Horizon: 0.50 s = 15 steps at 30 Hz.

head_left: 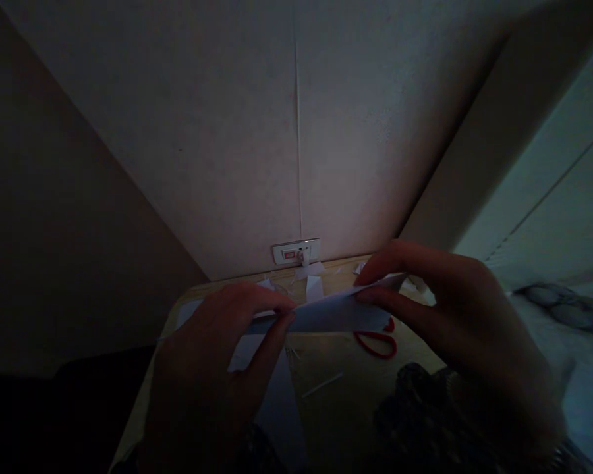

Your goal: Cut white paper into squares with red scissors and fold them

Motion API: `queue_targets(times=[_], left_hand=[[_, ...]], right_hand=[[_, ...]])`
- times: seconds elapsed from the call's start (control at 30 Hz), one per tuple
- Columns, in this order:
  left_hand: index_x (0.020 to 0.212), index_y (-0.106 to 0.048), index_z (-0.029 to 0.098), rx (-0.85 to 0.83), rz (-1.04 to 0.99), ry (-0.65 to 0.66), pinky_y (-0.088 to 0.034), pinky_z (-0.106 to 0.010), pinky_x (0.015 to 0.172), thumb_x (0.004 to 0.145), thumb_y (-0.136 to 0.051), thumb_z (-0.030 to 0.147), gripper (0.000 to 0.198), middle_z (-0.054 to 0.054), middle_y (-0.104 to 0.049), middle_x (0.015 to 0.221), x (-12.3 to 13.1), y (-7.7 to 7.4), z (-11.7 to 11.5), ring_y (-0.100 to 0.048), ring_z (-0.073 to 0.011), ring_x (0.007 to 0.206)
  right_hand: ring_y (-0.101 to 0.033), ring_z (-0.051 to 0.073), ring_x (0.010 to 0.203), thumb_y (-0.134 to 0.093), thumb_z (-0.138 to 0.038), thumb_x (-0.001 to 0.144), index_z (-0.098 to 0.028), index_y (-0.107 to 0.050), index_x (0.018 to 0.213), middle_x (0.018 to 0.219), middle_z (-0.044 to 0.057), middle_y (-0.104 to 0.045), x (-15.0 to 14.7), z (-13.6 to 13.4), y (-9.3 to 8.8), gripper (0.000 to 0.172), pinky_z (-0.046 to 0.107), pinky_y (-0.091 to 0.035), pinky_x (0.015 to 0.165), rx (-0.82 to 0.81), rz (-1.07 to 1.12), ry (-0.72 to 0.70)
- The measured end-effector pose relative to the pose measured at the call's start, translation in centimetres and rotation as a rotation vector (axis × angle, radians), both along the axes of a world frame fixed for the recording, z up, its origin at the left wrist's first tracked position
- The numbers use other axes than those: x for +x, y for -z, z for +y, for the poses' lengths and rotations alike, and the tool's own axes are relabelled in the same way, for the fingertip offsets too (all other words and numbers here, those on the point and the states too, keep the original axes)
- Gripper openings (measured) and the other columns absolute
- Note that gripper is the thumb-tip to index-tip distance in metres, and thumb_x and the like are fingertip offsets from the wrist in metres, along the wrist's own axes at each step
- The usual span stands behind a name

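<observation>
A folded strip of white paper [326, 315] is stretched between my two hands above a small wooden table. My left hand [217, 355] pinches its left end between thumb and fingers. At the upper edge towards the right end, my right hand [439, 303] grips the same paper between thumb and index finger. Behind and below the paper lie scissors with red handles [377, 344]; their blades are hidden. A larger white sheet [279, 408] rests on the table beneath my left hand, partly covered by it.
The light wooden table [336, 421] stands against a pale wall [237, 164]. Near its back edge lie paper scraps [315, 288], with a thin paper strip [322, 385] closer to me. A wall socket [296, 252] holds a white plug. Pale bedding [588, 375] is at the right.
</observation>
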State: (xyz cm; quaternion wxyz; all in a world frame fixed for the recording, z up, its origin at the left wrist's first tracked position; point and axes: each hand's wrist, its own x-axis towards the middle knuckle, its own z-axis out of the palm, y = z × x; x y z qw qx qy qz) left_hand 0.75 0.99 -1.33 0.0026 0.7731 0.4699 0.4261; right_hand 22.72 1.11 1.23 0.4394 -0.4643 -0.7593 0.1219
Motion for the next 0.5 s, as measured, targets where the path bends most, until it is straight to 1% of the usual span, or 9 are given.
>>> queue_targets(times=[0.1, 0.2, 0.3, 0.4, 0.5], left_hand=[[0.085, -0.062, 0.03, -0.04, 0.025, 0.022, -0.057, -0.021, 0.072, 0.085, -0.06, 0.018, 0.011, 0.009, -0.071, 0.08, 0.5, 0.2, -0.1, -0.07, -0.0135, 0.073], [0.09, -0.062, 0.029, -0.016, -0.024, 0.035, -0.058, -0.023, 0.072, 0.086, -0.058, 0.017, 0.013, 0.007, -0.07, 0.082, 1.0, 0.4, -0.2, -0.069, -0.0145, 0.073], [0.09, -0.065, 0.028, 0.01, -0.031, 0.027, -0.058, -0.024, 0.071, 0.087, -0.06, 0.017, 0.013, 0.005, -0.071, 0.082, 1.1, 0.0, -0.3, -0.068, -0.0145, 0.07], [0.086, -0.067, 0.03, -0.006, -0.028, 0.027, -0.059, -0.022, 0.069, 0.087, -0.063, 0.018, 0.013, 0.007, -0.073, 0.079, 0.8, -0.7, -0.5, -0.069, -0.0137, 0.065], [0.084, -0.069, 0.032, -0.003, -0.024, 0.02, -0.06, -0.023, 0.068, 0.086, -0.066, 0.021, 0.012, 0.008, -0.074, 0.078, 0.6, -0.9, -0.7, -0.071, -0.0138, 0.066]], right_hand=[[-0.064, 0.007, 0.064, -0.075, -0.009, 0.082, -0.019, -0.068, 0.078, 0.07, -0.008, -0.069, -0.1, -0.1, 0.0, 0.013, 0.014, -0.046, 0.059, 0.004, 0.0, -0.002], [-0.063, 0.007, 0.066, -0.075, -0.01, 0.083, -0.02, -0.067, 0.079, 0.072, -0.008, -0.069, -0.3, -0.3, -0.1, 0.013, 0.016, -0.046, 0.061, 0.04, -0.007, -0.01], [-0.063, 0.009, 0.067, -0.071, -0.008, 0.085, -0.021, -0.065, 0.081, 0.074, -0.008, -0.067, -0.5, -0.6, -0.2, 0.015, 0.018, -0.047, 0.063, 0.08, -0.035, -0.014], [-0.063, 0.01, 0.07, -0.068, -0.006, 0.087, -0.022, -0.063, 0.08, 0.076, -0.007, -0.066, -0.7, -1.0, -0.3, 0.018, 0.021, -0.047, 0.064, 0.098, -0.065, -0.025], [-0.064, 0.01, 0.072, -0.066, -0.008, 0.09, -0.023, -0.062, 0.081, 0.078, -0.006, -0.066, -0.6, -1.1, -0.4, 0.018, 0.02, -0.047, 0.063, 0.09, -0.054, -0.031]])
